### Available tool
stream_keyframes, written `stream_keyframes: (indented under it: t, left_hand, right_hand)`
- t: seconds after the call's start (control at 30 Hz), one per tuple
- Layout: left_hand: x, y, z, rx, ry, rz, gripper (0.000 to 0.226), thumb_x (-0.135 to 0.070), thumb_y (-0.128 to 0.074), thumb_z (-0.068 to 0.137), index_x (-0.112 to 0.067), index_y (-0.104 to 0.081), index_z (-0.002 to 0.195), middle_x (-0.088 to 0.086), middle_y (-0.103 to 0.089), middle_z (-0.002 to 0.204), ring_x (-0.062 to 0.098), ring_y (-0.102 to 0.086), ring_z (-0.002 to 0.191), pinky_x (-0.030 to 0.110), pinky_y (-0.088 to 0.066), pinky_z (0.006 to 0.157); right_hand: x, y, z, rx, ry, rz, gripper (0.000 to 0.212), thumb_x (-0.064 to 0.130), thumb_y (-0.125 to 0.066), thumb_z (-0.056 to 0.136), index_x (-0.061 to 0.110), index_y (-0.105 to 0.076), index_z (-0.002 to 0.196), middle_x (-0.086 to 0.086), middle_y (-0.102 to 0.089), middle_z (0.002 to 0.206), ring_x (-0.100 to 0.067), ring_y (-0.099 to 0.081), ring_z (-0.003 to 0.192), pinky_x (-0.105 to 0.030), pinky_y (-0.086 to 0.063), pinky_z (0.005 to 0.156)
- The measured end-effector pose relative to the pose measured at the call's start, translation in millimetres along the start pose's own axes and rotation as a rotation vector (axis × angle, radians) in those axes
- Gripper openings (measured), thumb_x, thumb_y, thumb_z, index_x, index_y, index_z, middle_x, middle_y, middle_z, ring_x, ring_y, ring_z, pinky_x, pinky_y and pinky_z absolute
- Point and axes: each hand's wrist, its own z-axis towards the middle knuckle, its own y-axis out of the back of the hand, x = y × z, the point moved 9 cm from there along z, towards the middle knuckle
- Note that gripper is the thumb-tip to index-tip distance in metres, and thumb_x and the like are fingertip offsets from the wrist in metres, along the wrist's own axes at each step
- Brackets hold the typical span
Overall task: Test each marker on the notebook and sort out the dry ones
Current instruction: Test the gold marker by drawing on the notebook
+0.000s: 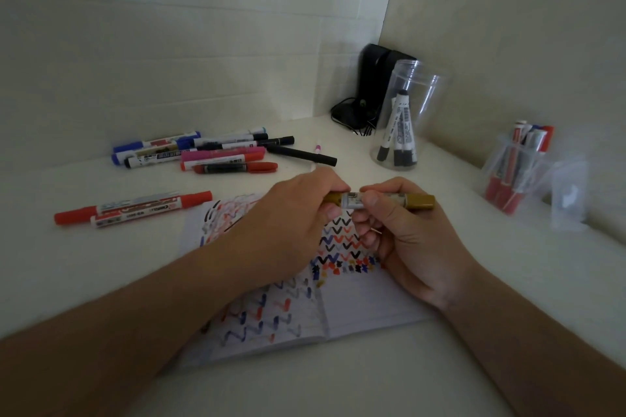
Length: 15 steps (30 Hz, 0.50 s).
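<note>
- Markers are the thing here: light, stiff plastic tubes with smooth barrels, so I judge they slip easily and are best taken around the middle of the barrel, with the cap pulled straight off its end.
- Two red markers (132,208) lie on the bench (101,281) at the far left; one label shows printed letters, but they are too blurred to read with confidence.
- A loose pile of markers (203,152), blue, black, pink and red, lies behind them near the wall; their labels are also not readable.
- The left hand (291,220) is curled around the left end of a gold marker (379,201), probably at its cap.
- The notebook (355,308) lies open under both hands, full of coloured zigzag test strokes. Paper is soft and may shift under pressure.
- The right hand (406,234) pinches the white labelled barrel with thumb and fingers; the marker is held level above the page. Its label carries print that I cannot read.
- A clear jar (411,112) holds black-capped markers with barcode-like print.
- A clear bag (515,173) at the right holds mostly red markers.
</note>
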Motion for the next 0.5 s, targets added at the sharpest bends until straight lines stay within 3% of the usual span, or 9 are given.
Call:
stream_keyframes:
  t: [0.1, 0.23, 0.37, 0.5]
  left_hand:
    - [5, -1, 0, 0.067, 0.013, -0.074, 0.016, -0.027, -0.052, 0.105, -0.034, -0.059, 0.118, -0.018, -0.058, 0.081, -0.004, -0.055, 0.080, 0.011, -0.039, 0.066]
    - [9, 19, 8, -0.046, -0.055, -0.035, 0.029, -0.028, -0.063, 0.097, -0.047, -0.062, 0.119, -0.024, -0.054, 0.107, -0.003, -0.052, 0.099, 0.014, -0.039, 0.081]
    - [-3, 21, 4, -0.063, -0.157, 0.031, 0.041, -0.026, -0.066, 0.095, -0.052, -0.062, 0.127, -0.022, -0.050, 0.114, -0.003, -0.051, 0.105, 0.005, -0.037, 0.085]
    - [-16, 23, -2, -0.189, -0.154, -0.143, 0.071, -0.030, -0.070, 0.094, -0.060, -0.032, 0.146, -0.024, -0.051, 0.132, -0.004, -0.059, 0.111, 0.017, -0.050, 0.090]
  right_hand:
    - [12, 3, -2, 0.005, 0.075, -0.182, 0.008, 0.018, -0.076, 0.088, 0.014, -0.075, 0.081, -0.014, -0.068, 0.075, -0.020, -0.059, 0.063, -0.027, -0.048, 0.057]
    - [21, -2, -5, 0.188, -0.104, -0.082, 0.044, 0.042, -0.086, 0.060, 0.009, -0.078, 0.089, -0.021, -0.071, 0.089, -0.023, -0.060, 0.071, -0.031, -0.048, 0.064]
    - [25, -12, -8, 0.277, -0.177, -0.388, 0.022, 0.022, -0.077, 0.087, 0.007, -0.062, 0.094, -0.020, -0.075, 0.094, -0.021, -0.070, 0.077, -0.028, -0.054, 0.066]
    - [33, -16, -4, 0.259, -0.173, -0.458, 0.029, 0.015, -0.072, 0.093, 0.010, -0.054, 0.115, -0.018, -0.075, 0.093, -0.028, -0.071, 0.084, -0.037, -0.056, 0.076]
